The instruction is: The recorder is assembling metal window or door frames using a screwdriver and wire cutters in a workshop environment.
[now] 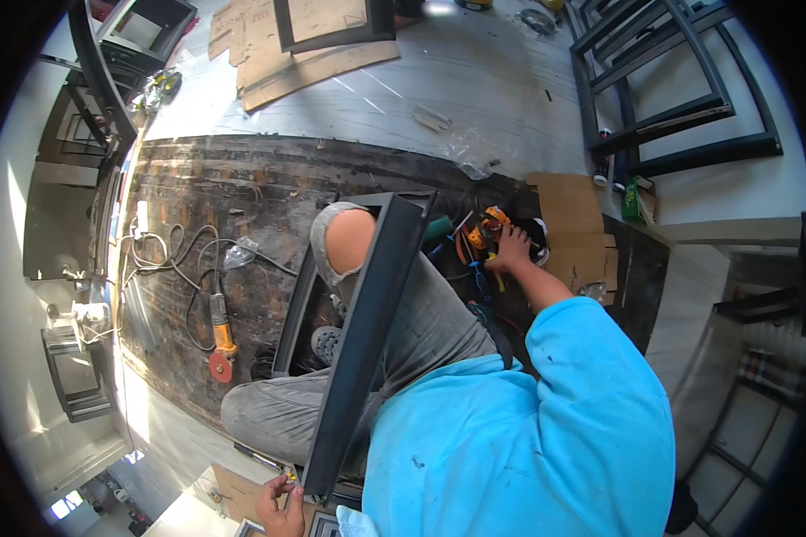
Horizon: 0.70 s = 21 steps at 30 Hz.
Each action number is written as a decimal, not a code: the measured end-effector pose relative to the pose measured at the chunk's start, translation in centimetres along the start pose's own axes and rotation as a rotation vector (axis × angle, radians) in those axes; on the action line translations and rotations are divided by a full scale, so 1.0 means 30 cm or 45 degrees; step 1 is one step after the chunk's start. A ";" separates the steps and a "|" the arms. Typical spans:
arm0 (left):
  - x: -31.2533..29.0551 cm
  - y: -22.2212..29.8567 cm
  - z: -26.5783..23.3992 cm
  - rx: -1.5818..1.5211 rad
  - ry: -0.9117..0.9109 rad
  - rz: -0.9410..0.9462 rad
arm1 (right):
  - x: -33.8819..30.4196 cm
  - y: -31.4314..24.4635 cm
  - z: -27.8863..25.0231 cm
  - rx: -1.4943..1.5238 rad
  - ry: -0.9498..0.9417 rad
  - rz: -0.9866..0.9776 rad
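Resting over an orange and black power tool (pixel 495 218) on the floor (pixel 287 170), my right hand (pixel 513 248) has its fingers spread, and from here I cannot tell whether they grip it. My left hand (pixel 280 509), well apart from it, has thumb and finger close together by a small yellow piece (pixel 291 478) at the near end of a dark frame (pixel 372 313); whether they pinch it I cannot tell. The frame lies tilted across the lap, and I judge its long bars already joined, at least at the far end. The near end is partly hidden, so fastening there may be what is left, with the power tool not yet brought to it. Farther out, a grinder (pixel 221 322) lies on the floor to the left, and stacked frames (pixel 640 136) lean at the upper right, already frame-shaped, though I cannot say whether they are finished
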<state>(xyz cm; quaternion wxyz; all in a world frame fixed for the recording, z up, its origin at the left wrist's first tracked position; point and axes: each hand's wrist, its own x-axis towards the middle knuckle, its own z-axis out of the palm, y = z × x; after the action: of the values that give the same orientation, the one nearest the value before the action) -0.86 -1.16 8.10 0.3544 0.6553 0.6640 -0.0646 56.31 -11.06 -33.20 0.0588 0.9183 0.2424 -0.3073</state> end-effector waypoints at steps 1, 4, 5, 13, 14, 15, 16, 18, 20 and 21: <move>0.014 0.010 -0.009 0.024 0.021 0.093 | 0.006 0.011 -0.012 0.009 0.021 -0.015; 0.063 0.001 -0.019 0.055 0.135 0.275 | 0.052 0.013 -0.051 0.039 -0.064 -0.024; 0.079 0.011 -0.030 0.099 0.128 0.294 | 0.056 0.014 -0.065 0.092 -0.086 -0.034; 0.256 -0.168 -0.087 -0.251 0.402 0.222 | 0.019 -0.013 -0.144 1.175 0.308 -0.416; 0.292 -0.299 -0.053 -0.374 0.495 0.159 | -0.037 -0.077 -0.174 1.667 0.049 -0.341; 0.295 -0.467 -0.031 -0.519 0.626 0.149 | -0.053 -0.133 -0.185 1.901 0.006 -0.424; 0.321 -0.612 0.002 -0.546 0.617 -0.005 | -0.127 -0.220 -0.245 2.117 -0.169 -0.419; 0.381 -0.868 0.123 -0.570 0.529 -0.194 | -0.258 -0.307 -0.367 2.362 -0.388 -0.415; 0.457 -0.922 0.173 -0.586 0.478 -0.236 | -0.286 -0.352 -0.407 2.558 -0.515 -0.509; 0.476 -0.951 0.229 -0.614 0.475 -0.216 | -0.291 -0.378 -0.441 2.553 -0.500 -0.536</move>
<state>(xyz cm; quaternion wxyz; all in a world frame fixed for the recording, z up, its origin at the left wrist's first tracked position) -22.77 3.05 -15.70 0.3648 0.4954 0.7659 0.1867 51.87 -1.30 -16.92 -0.7470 0.4191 0.0176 -0.5158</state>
